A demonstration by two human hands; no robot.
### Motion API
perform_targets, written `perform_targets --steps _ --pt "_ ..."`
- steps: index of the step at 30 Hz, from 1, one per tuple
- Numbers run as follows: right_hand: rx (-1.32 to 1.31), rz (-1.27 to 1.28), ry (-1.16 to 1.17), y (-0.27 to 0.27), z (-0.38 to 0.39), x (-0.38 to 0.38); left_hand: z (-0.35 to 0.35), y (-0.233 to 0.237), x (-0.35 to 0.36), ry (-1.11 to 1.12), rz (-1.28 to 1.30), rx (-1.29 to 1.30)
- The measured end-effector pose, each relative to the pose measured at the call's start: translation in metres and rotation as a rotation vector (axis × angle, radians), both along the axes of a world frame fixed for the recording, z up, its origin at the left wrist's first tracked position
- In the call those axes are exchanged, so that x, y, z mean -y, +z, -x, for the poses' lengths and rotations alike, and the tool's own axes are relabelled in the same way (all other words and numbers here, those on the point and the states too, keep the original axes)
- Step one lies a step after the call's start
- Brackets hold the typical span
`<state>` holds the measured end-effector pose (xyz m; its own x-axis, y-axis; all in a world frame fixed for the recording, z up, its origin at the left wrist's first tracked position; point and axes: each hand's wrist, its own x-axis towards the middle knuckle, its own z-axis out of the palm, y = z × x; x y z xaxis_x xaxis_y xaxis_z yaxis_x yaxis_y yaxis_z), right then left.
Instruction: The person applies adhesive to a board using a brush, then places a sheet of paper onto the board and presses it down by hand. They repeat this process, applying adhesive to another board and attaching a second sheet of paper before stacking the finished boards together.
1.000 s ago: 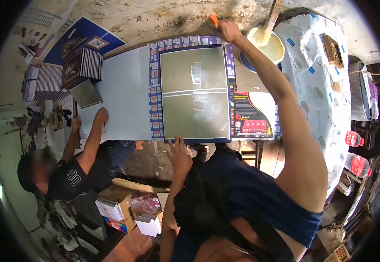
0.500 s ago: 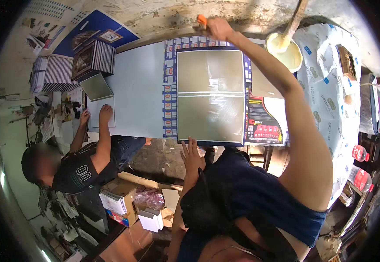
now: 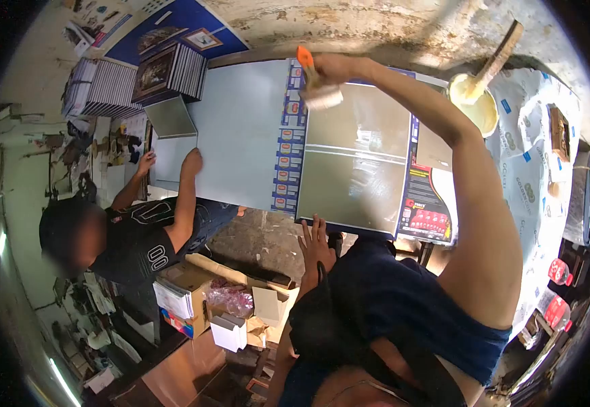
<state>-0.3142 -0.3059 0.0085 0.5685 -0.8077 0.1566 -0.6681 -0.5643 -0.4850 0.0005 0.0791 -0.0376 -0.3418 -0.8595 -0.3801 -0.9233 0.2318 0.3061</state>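
Note:
My right hand (image 3: 339, 68) grips a wide paintbrush (image 3: 323, 100) with an orange handle, its pale bristles over the upper left corner of a dark-blue-edged sheet (image 3: 349, 228). Two grey-brown boards (image 3: 349, 183) lie on that sheet, a narrow white-edged gap between them. Wet-looking shine shows on both boards. At the sheet's near edge, my left hand (image 3: 317, 245) has its fingers spread, the tips touching or close to the border. To the right, a bucket (image 3: 490, 122) holds cream-coloured paste, and a wooden stick (image 3: 501, 51) leans in it.
Left of the sheet lies a large pale board (image 3: 240, 129). A co-worker (image 3: 146, 230) handles a light panel there, near stacks of framed-looking pieces (image 3: 169, 71). Printed wrapping (image 3: 522, 163) covers the right side. Open cartons (image 3: 196, 298) stand below, and red-labelled bottles (image 3: 558, 271) at right.
My right hand has turned the brush, bringing its bristles into sight over the sheet's upper left corner. The whole view has shifted. The co-worker's right-side hand stays by the panel.

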Motion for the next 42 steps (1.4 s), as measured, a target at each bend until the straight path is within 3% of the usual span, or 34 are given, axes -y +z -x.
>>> perform_targets --steps 1,2,5,9,10,13,14,17,20,21,22,25,27,29,31,33,36,38,40,42 --pt "0.046 -0.036 0.124 -0.017 -0.004 0.006 0.001 0.003 0.003 0.007 0.007 -0.005" --pt "-0.265 -0.129 0.051 0.012 -0.011 0.0 0.002 0.003 0.001 0.011 0.009 -0.01" --pt "-0.198 0.151 -0.251 -0.002 -0.005 0.041 0.002 0.003 0.002 0.014 -0.027 -0.029" --pt "-0.19 0.018 -0.12 0.048 -0.02 0.014 -0.001 -0.006 -0.002 0.048 -0.004 -0.083" --pt "0.266 0.08 0.007 0.015 -0.03 0.011 -0.002 -0.004 -0.003 0.053 -0.011 -0.078" --pt "-0.17 -0.094 0.105 -0.009 -0.031 0.002 0.003 0.0 -0.002 0.064 0.02 -0.078" --pt "-0.406 -0.097 -0.033 0.013 -0.031 0.003 0.002 -0.003 -0.004 0.061 0.053 -0.081" --pt "-0.162 0.179 -0.232 0.002 -0.023 0.001 0.001 -0.002 -0.001 0.044 0.07 -0.042" --pt "-0.059 0.306 -0.097 0.006 -0.033 -0.047 0.001 -0.002 -0.005 0.047 0.05 -0.029" --pt "-0.164 0.241 -0.061 0.016 -0.04 -0.077 0.001 -0.005 -0.005 0.052 0.052 -0.036" --pt "-0.108 0.256 -0.127 -0.02 -0.046 -0.097 0.001 -0.006 -0.004 0.056 0.042 -0.028" --pt "0.113 0.099 -0.045 -0.045 -0.074 -0.183 0.001 -0.007 -0.004 0.063 0.036 -0.03" --pt "0.288 -0.223 0.041 -0.01 -0.08 -0.229 -0.004 -0.005 -0.008 0.063 0.031 -0.055" --pt "-0.007 -0.11 -0.046 -0.006 -0.064 -0.233 0.0 -0.008 -0.005 0.066 0.045 -0.061" --pt "-0.009 -0.275 -0.23 -0.003 -0.031 -0.198 -0.003 -0.003 -0.005 0.038 0.052 -0.075" --pt "-0.136 -0.034 -0.378 -0.022 0.015 -0.154 -0.004 -0.006 -0.005 0.022 0.052 -0.058" --pt "-0.176 0.427 -0.54 -0.004 0.019 -0.164 -0.003 -0.01 -0.009 0.021 0.107 -0.078" --pt "-0.073 0.373 -0.437 -0.053 -0.003 -0.18 0.0 -0.009 -0.008 0.022 0.112 -0.083" --pt "0.045 0.04 -0.362 -0.022 -0.05 -0.241 -0.001 -0.009 -0.008 0.0 0.108 -0.074" --pt "0.145 -0.042 -0.147 -0.011 -0.075 -0.291 -0.003 -0.012 -0.009 -0.009 0.125 -0.074"
